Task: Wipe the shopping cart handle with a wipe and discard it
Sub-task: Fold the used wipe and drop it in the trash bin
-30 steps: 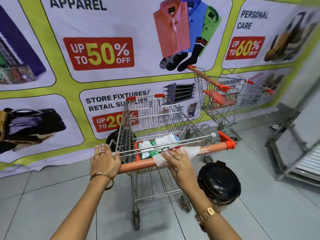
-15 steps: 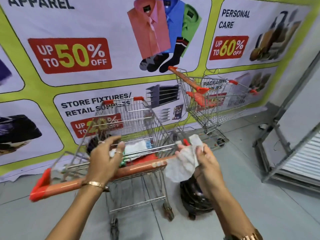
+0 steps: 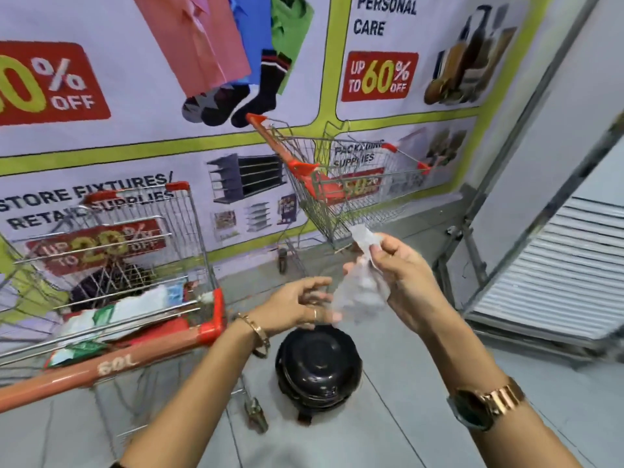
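We hold the wipe [image 3: 359, 292] up in the air between both hands, to the right of the cart and above the black bin [image 3: 319, 366] that stands on the floor. Our right hand [image 3: 401, 282] has its grip closed on the wipe, thumb and fingers pinching its upper part so that a white corner sticks up past the fingertips. Our left hand [image 3: 299, 307] is at the lower edge, fingers loosely curled and partly spread; blur keeps us from telling whether that grip truly has the cloth or only touches it. We judge the two-handed hold serves to gather or bunch the wipe before it is dropped, and the bin just below suits that: its domed lid looks shut, so it would need opening first. The orange handle [image 3: 101, 369] lies to the left, clear of both hands, with "60L" written on it in white. Packs in white and green lie in the cart [image 3: 111, 251] behind the handle. A second cart [image 3: 337, 184] stands farther off by the wall. On the banner [image 3: 304, 79] behind we read "PERSONAL CARE", "UP TO 60% OFF", "STORE FIXTURES/ RETAIL SUPPLIES", "UP TO 20% OFF" and "PACKAGING SUPPLIES", the last partly hidden by wire.
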